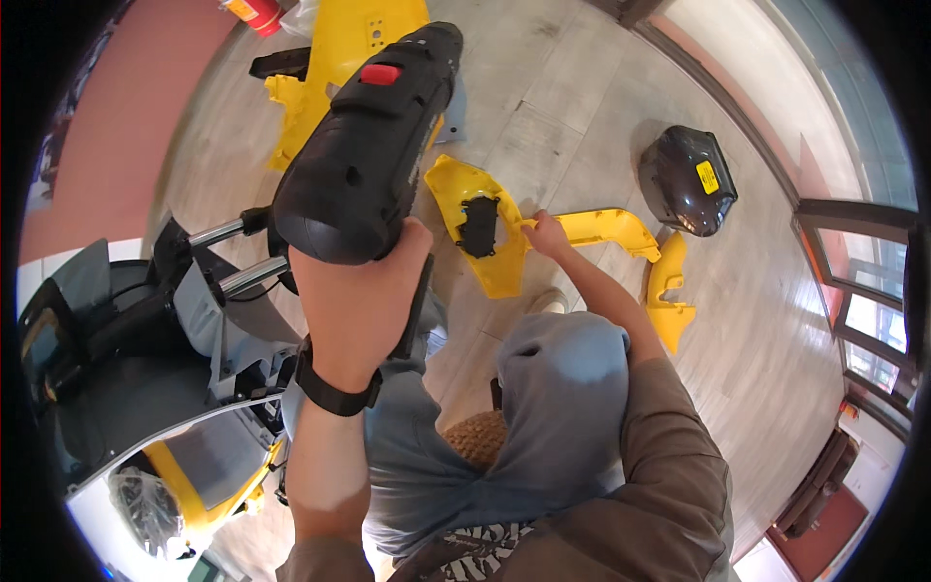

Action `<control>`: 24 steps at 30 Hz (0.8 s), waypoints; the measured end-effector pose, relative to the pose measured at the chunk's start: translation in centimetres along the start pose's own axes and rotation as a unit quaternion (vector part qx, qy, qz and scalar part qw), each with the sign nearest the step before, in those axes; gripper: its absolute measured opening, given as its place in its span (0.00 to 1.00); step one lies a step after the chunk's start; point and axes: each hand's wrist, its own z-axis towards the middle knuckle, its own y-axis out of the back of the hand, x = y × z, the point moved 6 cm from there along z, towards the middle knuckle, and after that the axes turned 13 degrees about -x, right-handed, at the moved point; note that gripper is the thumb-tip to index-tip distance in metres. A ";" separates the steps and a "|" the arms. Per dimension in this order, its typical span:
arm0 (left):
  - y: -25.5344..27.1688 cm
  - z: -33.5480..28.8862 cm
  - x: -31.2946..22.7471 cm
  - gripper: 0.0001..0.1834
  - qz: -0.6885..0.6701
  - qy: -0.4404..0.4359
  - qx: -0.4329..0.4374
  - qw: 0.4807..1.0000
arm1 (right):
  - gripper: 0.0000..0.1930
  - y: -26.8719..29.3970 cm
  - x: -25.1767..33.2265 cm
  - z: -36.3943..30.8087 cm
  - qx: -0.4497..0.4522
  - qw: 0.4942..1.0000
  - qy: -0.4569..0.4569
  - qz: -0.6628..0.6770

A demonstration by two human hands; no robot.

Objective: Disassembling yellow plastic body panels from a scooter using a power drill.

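Note:
My left hand [361, 281], with a black strap on its wrist, is closed round the grip of a black cordless drill [364, 145]. The drill, with a red switch on top, is raised close to the view, its nose pointing away. Lower down, my right hand [549, 237] is closed on the edge of a yellow plastic panel [497, 274]. A black part [479, 229] sits in the panel's middle. To the right of my fingers stretches a curved yellow strip [606, 230]; whether it joins the panel, I cannot tell.
A dark glossy shell [684, 180] and another yellow piece [669, 296] lie on the floor at right. A large yellow panel [359, 44] lies beyond the drill. At left stands a partly stripped vehicle [126, 339] with metal fork tubes [250, 276].

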 end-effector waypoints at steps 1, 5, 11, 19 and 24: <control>0.4 0.0 0.0 0.06 0.022 -0.010 -0.007 1.000 | 0.30 -0.3 0.3 1.0 0.008 1.000 -0.006 -0.007; 0.5 -0.1 -0.6 0.06 0.003 0.032 0.009 0.999 | 0.26 -2.0 0.0 3.2 0.037 0.998 0.016 -0.053; 0.4 0.1 -0.9 0.05 -0.047 0.037 0.015 0.998 | 0.15 -3.0 1.4 2.2 0.039 0.994 0.049 -0.085; 0.4 0.5 -0.3 0.11 -0.035 0.053 -0.014 0.998 | 0.15 5.1 4.5 1.3 0.044 0.980 0.093 -0.169; 0.0 1.6 -0.4 0.13 0.000 0.001 -0.021 1.000 | 0.15 15.6 6.8 2.9 0.002 0.973 0.133 -0.189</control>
